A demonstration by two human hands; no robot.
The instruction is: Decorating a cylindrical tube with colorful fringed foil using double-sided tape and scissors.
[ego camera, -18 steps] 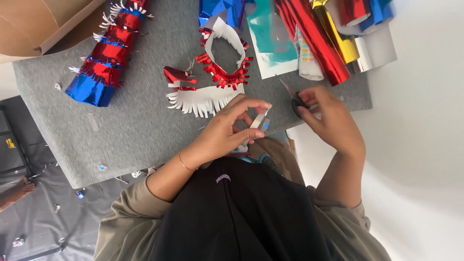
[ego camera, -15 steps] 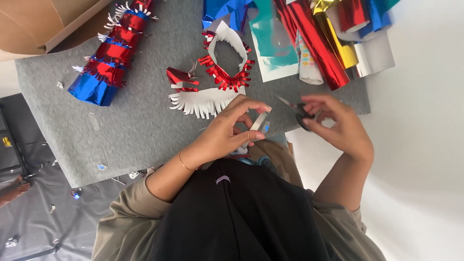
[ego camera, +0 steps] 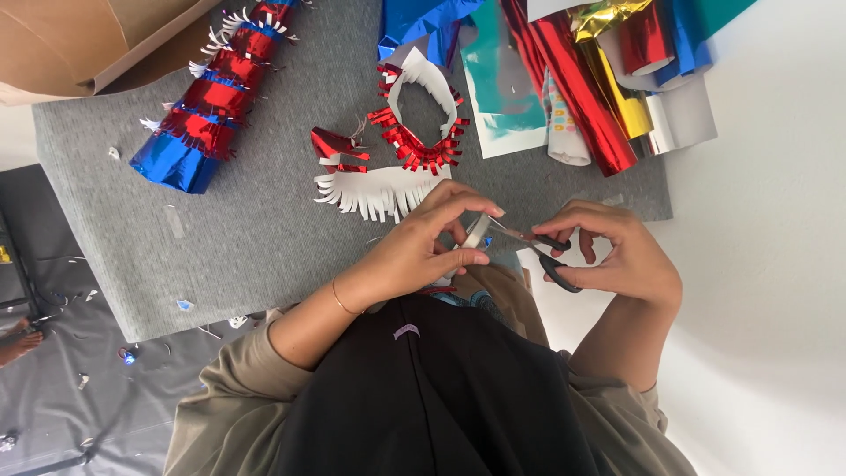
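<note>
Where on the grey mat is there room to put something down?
The grey mat is bare between the foil cone, the white fringe and the left hand. The top right is crowded with foil rolls.

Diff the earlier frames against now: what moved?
The right hand with the black-handled scissors shifted slightly toward the left hand, blades now at the small white paper strip pinched in its fingers. No grasp changed. The fringed red-and-blue foil cone and grey felt mat stayed put.
</note>
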